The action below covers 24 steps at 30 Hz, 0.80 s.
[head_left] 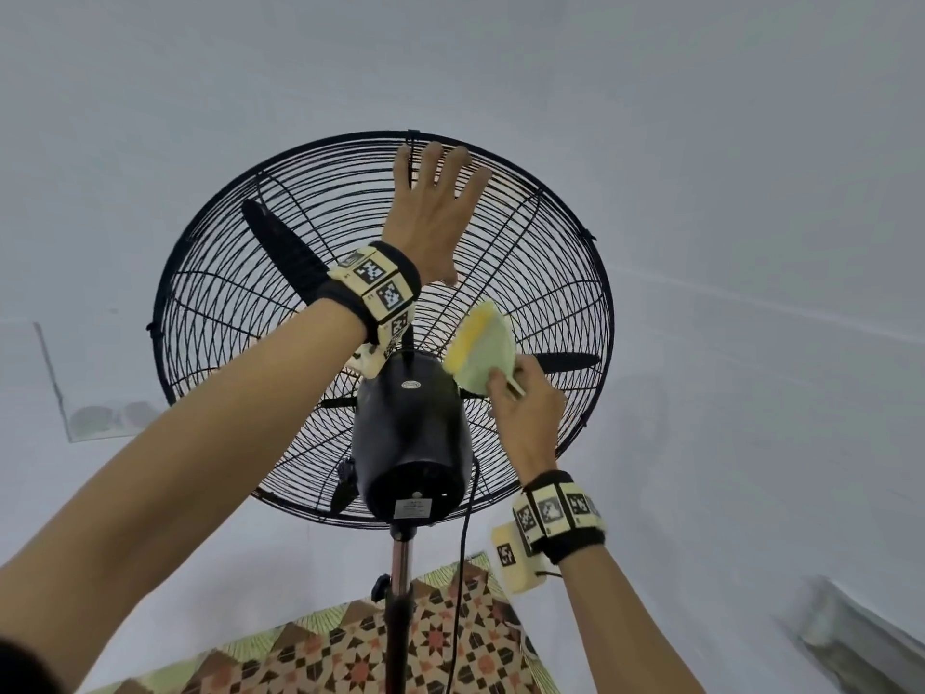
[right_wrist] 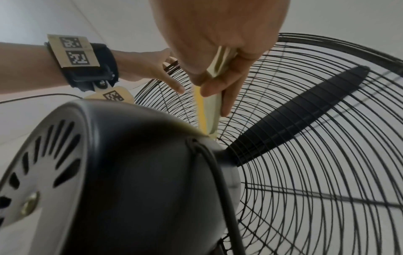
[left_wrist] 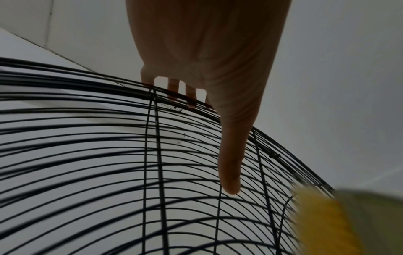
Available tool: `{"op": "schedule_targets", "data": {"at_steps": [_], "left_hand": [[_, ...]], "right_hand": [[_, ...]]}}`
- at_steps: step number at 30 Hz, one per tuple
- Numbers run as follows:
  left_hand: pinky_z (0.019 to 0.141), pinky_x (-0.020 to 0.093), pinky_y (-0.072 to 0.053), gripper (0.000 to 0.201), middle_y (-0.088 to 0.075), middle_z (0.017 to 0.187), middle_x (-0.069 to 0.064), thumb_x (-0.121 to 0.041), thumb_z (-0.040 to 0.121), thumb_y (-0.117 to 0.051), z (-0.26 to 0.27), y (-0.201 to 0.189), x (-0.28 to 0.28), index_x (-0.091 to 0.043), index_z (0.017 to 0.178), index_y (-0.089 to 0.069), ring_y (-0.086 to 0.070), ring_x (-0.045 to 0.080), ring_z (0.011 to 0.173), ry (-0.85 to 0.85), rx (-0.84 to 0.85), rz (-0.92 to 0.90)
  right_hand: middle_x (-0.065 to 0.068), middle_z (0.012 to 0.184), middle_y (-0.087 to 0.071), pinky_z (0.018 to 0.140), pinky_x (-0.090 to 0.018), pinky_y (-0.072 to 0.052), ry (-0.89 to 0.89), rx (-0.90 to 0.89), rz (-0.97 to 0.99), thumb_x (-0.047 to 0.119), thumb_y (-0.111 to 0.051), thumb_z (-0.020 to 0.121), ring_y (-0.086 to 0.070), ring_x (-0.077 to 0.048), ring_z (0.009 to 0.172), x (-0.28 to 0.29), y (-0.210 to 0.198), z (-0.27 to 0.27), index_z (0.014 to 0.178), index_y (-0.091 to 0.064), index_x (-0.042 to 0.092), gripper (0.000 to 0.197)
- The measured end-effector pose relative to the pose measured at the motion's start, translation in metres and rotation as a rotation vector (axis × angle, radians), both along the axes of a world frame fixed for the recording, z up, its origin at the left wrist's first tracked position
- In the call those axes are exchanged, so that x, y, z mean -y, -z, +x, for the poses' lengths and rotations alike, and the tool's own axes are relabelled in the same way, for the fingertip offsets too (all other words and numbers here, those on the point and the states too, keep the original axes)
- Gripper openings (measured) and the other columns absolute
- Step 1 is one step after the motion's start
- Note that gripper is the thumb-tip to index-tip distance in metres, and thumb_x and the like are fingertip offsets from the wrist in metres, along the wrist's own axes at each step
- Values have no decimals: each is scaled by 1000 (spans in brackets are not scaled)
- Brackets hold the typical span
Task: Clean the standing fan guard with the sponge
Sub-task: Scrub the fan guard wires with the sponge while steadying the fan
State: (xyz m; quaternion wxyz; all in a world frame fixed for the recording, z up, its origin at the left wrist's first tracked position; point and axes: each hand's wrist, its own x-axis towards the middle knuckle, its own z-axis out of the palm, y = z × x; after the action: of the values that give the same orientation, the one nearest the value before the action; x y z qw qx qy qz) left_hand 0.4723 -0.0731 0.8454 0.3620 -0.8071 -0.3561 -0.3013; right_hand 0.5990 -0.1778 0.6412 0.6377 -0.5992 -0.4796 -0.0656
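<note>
**Black wire guard, rear face, with sponge**

Head view: black wire fan guard (head_left: pixel 210 303) tilted upward; motor housing (head_left: pixel 413 433) at centre, on a pole (head_left: pixel 400 593) with a cord (head_left: pixel 463 568) beside it. Left hand (head_left: pixel 430 212) flat, fingers straight, on the guard's top rim. Right hand (head_left: pixel 525 418) pinches the yellow-and-green sponge (head_left: pixel 483 353) against the wires just right of the housing. Patterned cloth (head_left: pixel 350 653) below.

Left wrist view: thumb extended over the wires; sponge blurred at lower right.

Right wrist view: fingers (right_wrist: pixel 229 96) curled on the sponge; housing crowds its lower end; blade (right_wrist: pixel 305 112) behind the wires.
</note>
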Motion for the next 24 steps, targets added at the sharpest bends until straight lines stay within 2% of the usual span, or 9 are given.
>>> {"op": "schedule_targets", "data": {"at_steps": [2,4,7,11,14,17,20,22,24], "left_hand": [[123,68,-15,138,-24,164,14,-57,54,-97,0,1,0,-20,161,-18,-21,42,152,-4,-1,10],[123,67,-15,136,-25,163,14,-55,55,-97,-1,0,0,-21,161,-19,-21,42,152,-2,4,9],[123,67,-16,131,-25,163,13,-53,58,-97,-2,-3,1,-21,160,-21,-21,41,153,1,13,-21],[122,68,-16,130,-26,161,13,-51,57,-97,1,-4,4,-21,159,-21,-21,41,152,7,21,-34],[122,67,-16,127,-28,160,12,-52,57,-97,4,-3,6,-21,157,-24,-23,41,151,10,32,-20],[123,65,-17,116,-32,157,11,-46,63,-96,3,-5,6,-22,155,-30,-26,40,149,41,64,-46],[121,64,-20,106,-36,155,11,-38,67,-94,0,-10,6,-22,154,-36,-29,39,146,61,85,-65],[120,64,-21,104,-38,153,11,-37,67,-95,0,-11,8,-22,152,-37,-31,39,144,58,95,-61],[120,64,-20,106,-38,152,11,-41,65,-95,1,-11,9,-22,152,-37,-31,39,144,61,97,-61]], "right_hand": [[4,94,-62,62,-36,-63,-22,6,-13,31,-63,102,-65,-22,94,-4,-7,-4,111,-62,16,17],[-1,99,-60,62,-41,-64,39,-25,-43,32,-62,103,-66,-28,95,-6,-5,-1,113,-62,16,19],[-6,103,-64,58,-37,-64,126,-104,-93,27,-63,102,-69,-21,86,-1,4,10,112,-61,14,17],[-7,105,-67,51,-19,-57,31,-90,-51,26,-68,98,-70,-23,87,4,-3,10,109,-64,14,16],[-11,115,-65,47,-22,-57,-35,-74,-41,29,-66,101,-69,-23,84,-1,-23,2,115,-64,16,19],[-5,111,-63,55,-35,-63,104,-90,-93,27,-65,100,-67,-18,86,-4,-25,11,113,-66,15,17],[-5,97,-66,58,-45,-63,205,-148,-148,28,-63,93,-71,-33,86,1,-14,19,99,-63,17,12],[-7,98,-68,54,-41,-63,148,-179,-111,24,-64,93,-73,-32,81,4,-11,17,97,-63,14,10],[-5,110,-67,49,-30,-60,36,-182,-35,20,-66,97,-74,-27,81,7,-19,7,108,-65,8,16]]}}
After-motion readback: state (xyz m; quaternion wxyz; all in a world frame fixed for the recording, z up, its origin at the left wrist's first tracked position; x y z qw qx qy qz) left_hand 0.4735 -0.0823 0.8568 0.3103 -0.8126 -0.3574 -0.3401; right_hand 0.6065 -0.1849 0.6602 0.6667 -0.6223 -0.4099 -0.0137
